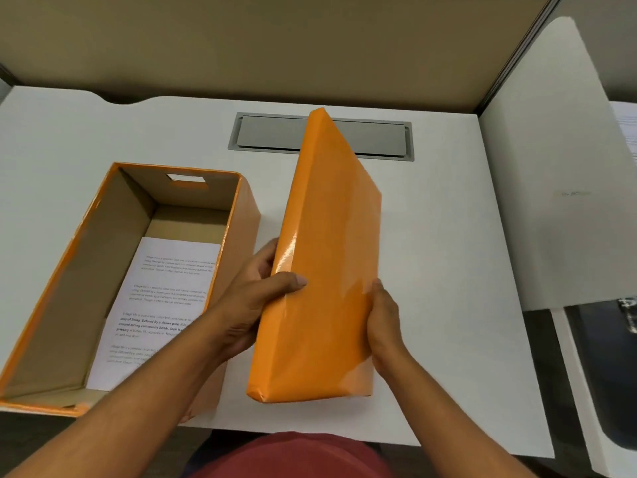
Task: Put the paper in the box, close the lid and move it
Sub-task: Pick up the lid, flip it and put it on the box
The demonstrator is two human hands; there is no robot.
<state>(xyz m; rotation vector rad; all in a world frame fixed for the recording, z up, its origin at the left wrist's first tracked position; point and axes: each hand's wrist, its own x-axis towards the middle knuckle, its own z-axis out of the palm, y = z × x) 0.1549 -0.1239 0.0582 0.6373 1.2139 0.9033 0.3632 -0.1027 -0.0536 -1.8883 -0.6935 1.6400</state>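
An open orange box (246, 215) with a brown cardboard inside stands on the left of the white desk. A printed sheet of paper (162, 298) lies flat on its bottom. The orange lid (327, 263) is lifted off the desk to the right of the box and tilted, its top face toward me. My left hand (255, 305) grips the lid's left edge, thumb on top. My right hand (382, 326) holds the lid's right edge near its lower corner.
A grey cable hatch (272, 132) is set into the desk (448, 270) behind the lid. A beige partition (275, 46) closes the back. A white side panel (551, 167) stands at the right, with a dark gap beyond it.
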